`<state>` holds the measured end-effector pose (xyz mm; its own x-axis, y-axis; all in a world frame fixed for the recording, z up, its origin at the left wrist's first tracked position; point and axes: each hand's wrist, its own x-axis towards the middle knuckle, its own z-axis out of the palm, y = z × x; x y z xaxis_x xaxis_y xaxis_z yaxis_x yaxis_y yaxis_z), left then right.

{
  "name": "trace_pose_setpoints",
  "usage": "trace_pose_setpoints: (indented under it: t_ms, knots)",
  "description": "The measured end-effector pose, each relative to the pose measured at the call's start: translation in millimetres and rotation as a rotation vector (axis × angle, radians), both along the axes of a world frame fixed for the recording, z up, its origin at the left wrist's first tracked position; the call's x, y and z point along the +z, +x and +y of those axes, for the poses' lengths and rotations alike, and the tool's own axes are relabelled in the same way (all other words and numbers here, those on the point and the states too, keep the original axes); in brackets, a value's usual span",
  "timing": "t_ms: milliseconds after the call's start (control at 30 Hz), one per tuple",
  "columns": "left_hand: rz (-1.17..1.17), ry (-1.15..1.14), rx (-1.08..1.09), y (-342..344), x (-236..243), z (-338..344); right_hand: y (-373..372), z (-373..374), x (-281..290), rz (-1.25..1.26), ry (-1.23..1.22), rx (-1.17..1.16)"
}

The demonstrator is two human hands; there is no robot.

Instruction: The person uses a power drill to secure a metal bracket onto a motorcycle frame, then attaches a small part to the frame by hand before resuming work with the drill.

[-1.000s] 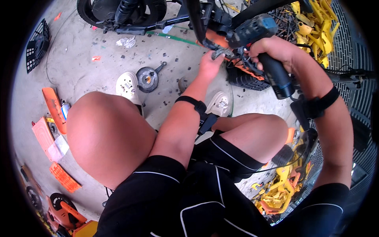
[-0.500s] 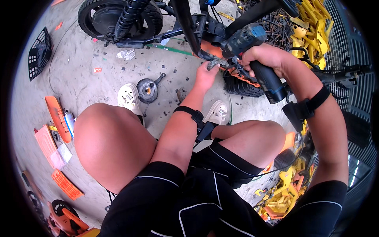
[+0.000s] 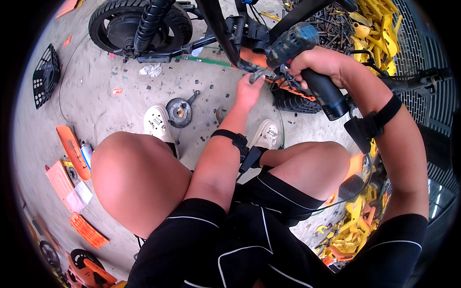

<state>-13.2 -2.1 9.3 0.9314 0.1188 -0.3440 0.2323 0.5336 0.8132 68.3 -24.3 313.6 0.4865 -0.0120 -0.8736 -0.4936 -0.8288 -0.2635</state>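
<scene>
My right hand (image 3: 318, 65) is wrapped round the grip of a blue and black cordless drill (image 3: 298, 40). The drill's front end points down and left toward the lower part of a black bike frame (image 3: 214, 23). There my left hand (image 3: 249, 89) pinches a small, dirty grey metal piece (image 3: 260, 74), close to the frame tube's lower end. Whether this piece is fixed to the frame I cannot tell. Dark wires (image 3: 286, 77) hang beside it, over an orange panel (image 3: 252, 56). The drill's tip is hidden.
The rear wheel (image 3: 108, 30) lies at the far left. On the floor are a round brake plate (image 3: 179, 112), a black basket (image 3: 46, 77) and orange panels (image 3: 73, 149). Heaps of dark bolts (image 3: 331, 28) and yellow plastic parts (image 3: 377, 29) fill the right side.
The whole view has shifted slightly. My hands keep nearly the same places at the frame, with the drill and the metal piece still held.
</scene>
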Motion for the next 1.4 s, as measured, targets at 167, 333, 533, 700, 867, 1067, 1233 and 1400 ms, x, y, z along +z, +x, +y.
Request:
trace_pose_setpoints:
  t_ms: [167,333,533,700,867,1067,1233,1400]
  knots:
    - [0.032,-0.026,-0.005,-1,4,0,-3,2,3,-0.001,-0.053,0.043]
    - [0.041,-0.048,-0.024,1,2,-1,3,-9,-5,-0.013,-0.018,0.017]
    - [0.041,-0.019,-0.036,3,4,2,-10,-37,-93,-0.21,-0.179,0.232]
    - [0.047,0.087,-0.1,-8,12,10,-20,-74,-128,-0.271,0.178,-0.337]
    - [0.088,-0.074,-0.141,-6,8,9,-39,-72,-38,-0.41,0.388,-0.424]
    - [0.161,-0.206,-0.257,-17,20,-2,-100,-139,-26,-0.545,0.647,-0.546]
    - [0.286,-0.443,-0.437,-23,15,18,-119,-167,-23,-0.548,0.605,-0.645]
    - [0.821,-0.492,-0.196,-42,-92,46,-123,-180,-10,-0.569,0.644,-0.692]
